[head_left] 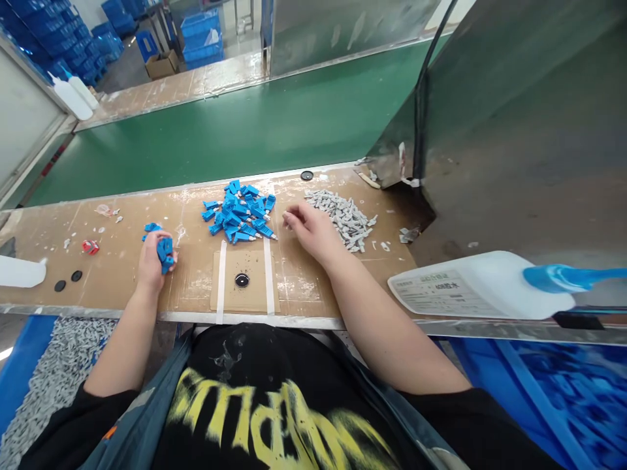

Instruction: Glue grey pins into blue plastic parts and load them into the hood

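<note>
My left hand (153, 258) is curled around several small blue plastic parts (165, 253) on the left of the bench, with more blue pieces showing past its fingertips. My right hand (313, 228) is at the near left edge of a pile of small grey plastic parts (350, 222). Its thumb and fingers are pressed together; what they pinch, if anything, is too small to make out. Between the hands lies a heap of blue plastic parts (238, 212). Nearer me, a round black cap (241, 280) with something shiny in it rests on a taped cardboard sheet (249, 300).
A large white bottle with a blue nozzle (480, 284) lies at right, beside a metal panel (529, 143). Behind the bench runs a green conveyor belt (245, 124). Another white bottle (22, 271) and a red object (90, 247) are at left. Bins (494, 385) sit below.
</note>
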{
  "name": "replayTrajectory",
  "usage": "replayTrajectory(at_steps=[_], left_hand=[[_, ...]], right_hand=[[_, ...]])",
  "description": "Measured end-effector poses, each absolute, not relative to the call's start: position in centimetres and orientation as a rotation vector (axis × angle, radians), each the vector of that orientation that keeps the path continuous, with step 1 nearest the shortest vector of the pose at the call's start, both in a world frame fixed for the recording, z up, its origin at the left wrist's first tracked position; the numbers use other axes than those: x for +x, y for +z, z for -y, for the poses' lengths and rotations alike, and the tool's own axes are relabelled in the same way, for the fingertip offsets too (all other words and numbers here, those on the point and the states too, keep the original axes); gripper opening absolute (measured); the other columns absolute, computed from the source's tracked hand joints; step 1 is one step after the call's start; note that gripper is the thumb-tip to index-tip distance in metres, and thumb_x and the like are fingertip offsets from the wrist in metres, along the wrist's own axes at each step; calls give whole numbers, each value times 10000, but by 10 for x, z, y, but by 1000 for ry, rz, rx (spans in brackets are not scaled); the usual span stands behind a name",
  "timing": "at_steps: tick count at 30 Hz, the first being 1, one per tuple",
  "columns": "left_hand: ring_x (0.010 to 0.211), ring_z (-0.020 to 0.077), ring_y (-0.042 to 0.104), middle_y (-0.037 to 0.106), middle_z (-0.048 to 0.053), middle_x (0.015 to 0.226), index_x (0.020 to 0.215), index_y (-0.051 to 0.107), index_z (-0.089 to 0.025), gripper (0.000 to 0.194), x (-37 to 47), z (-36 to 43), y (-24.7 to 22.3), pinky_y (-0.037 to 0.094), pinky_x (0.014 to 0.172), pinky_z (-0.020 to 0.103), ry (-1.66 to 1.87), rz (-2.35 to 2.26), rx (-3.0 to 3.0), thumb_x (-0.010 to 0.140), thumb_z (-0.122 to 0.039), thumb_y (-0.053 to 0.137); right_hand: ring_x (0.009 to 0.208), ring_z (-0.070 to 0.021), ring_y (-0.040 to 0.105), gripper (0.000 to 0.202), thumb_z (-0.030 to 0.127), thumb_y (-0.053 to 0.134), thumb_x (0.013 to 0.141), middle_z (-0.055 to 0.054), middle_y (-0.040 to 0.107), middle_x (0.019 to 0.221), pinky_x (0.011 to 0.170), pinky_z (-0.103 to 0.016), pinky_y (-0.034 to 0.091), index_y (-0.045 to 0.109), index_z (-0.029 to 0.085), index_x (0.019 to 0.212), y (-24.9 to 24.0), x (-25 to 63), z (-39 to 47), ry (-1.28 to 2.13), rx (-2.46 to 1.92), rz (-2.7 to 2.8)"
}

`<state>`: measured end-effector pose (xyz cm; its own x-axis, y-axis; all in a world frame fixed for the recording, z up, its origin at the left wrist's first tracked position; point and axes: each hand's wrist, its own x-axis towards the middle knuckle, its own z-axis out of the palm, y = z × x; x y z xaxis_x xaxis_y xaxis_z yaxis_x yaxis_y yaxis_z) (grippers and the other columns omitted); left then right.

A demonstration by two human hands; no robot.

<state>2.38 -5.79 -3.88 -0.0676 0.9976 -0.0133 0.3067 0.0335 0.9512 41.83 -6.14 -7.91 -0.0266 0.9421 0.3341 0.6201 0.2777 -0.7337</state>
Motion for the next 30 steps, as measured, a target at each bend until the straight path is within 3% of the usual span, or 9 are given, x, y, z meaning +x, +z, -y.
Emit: replayTrajectory(at_steps=[2,7,12,17,21,25,30], left_hand=[[598,119,503,586,11,892,1053,556,-260,360,50,50,-35,298,483,222,1119,-1203,982,886,-579,565],[691,114,559,623,46,943,1014,588,-227,331,106,35,-32,359,506,198,991,-849,667,750,-381,715],[630,90,532,603,-17,877,1047,603,-250,431,134,34,-43,345,464,195,1170,-801,820,689,-324,832],[602,70,523,673,-1,942,1002,629,-228,467,133,35,-61,363,453,206,1282,-810,833,710,-461,911],[632,78,523,685,25,1054,1014,634,-251,533,131,34,-66,363,468,219,1266,-852,870,703,-575,921],[594,88,507,645,15,942,1062,626,-270,595,134,36,-64,350,460,223,1200,-855,919,720,-678,892],[599,116,544,636,23,862,1086,698,-236,533,139,40,-66,385,470,246,1179,-881,1164,782,-632,883]], right_hand=[[869,-216,683,269,394,539,1049,-67,757,941,834,-349,528,715,193,1021,-76,405,68,711,-1237,1761],[1054,-210,725,347,415,494,1086,-84,787,1134,960,-365,560,756,220,1203,-76,382,84,893,-938,1968],[803,-178,748,288,402,591,1055,-58,804,979,805,-329,604,751,212,1200,-83,378,90,1047,-939,1944],[974,-200,744,226,362,615,1055,-78,790,1048,907,-355,591,780,226,1130,-82,376,93,930,-782,2097],[984,-194,716,256,320,563,1079,-94,742,1064,891,-355,598,779,228,1182,-75,373,95,909,-630,2178],[1005,-190,719,291,296,523,1095,-105,737,1103,900,-342,598,754,222,1256,-73,373,97,929,-590,2251],[977,-189,732,237,295,560,1083,-102,756,1067,872,-326,596,753,202,1185,-75,374,102,889,-584,2257]])
